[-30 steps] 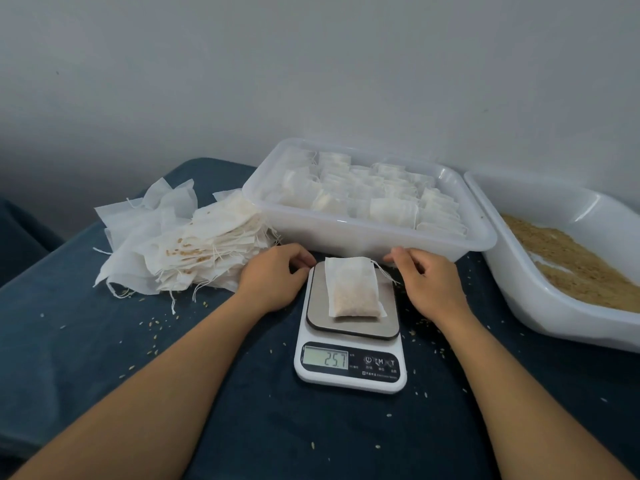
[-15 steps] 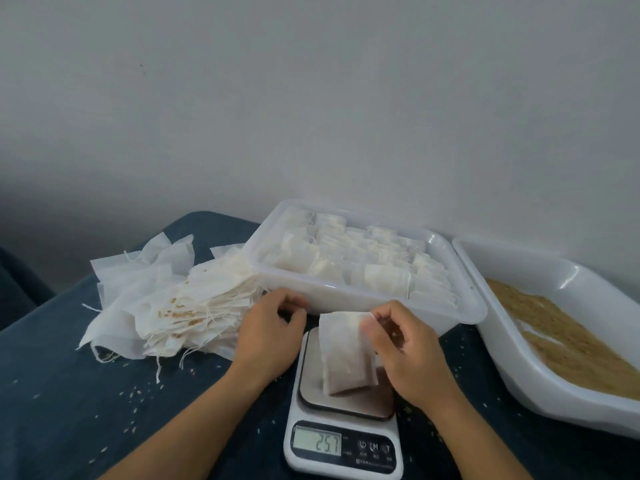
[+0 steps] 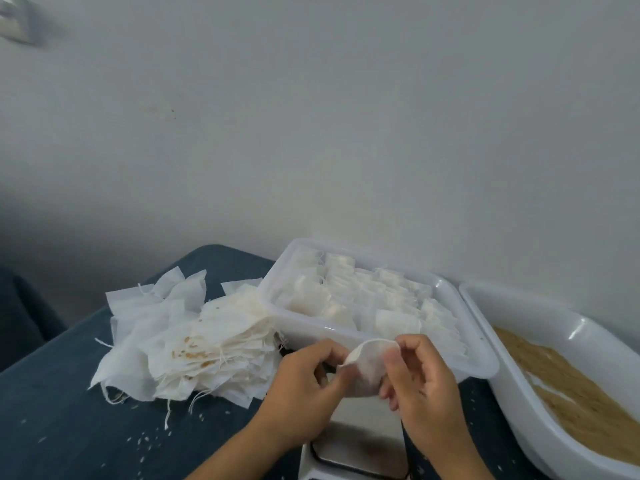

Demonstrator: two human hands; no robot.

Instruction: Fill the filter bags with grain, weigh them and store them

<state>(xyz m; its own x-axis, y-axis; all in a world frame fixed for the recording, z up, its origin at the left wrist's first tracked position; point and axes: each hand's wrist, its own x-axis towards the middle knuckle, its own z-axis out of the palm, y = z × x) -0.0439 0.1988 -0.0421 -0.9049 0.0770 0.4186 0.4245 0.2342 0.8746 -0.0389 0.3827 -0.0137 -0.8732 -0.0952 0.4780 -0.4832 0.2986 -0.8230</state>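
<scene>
Both hands hold one filled white filter bag [image 3: 369, 363] above the scale [image 3: 360, 441], just in front of the storage tray. My left hand [image 3: 304, 389] pinches its left edge and my right hand [image 3: 420, 386] pinches its upper right corner. The scale's steel platform shows bare below the hands; its display is cut off at the bottom edge. The white storage tray [image 3: 478, 362] behind holds rows of several filled bags. A white tub [image 3: 519, 403] of brown grain [image 3: 568, 393] stands at the right.
A heap of empty filter bags [image 3: 187, 344] with loose strings lies left of the tray on the dark blue tabletop [image 3: 62, 410]. Loose grains are scattered over the cloth. A plain grey wall rises directly behind the tray and tub.
The bag lay flat on the scale a second ago; my right hand lifted it, and now both hands hold it above the platform. The camera has tilted upward.
</scene>
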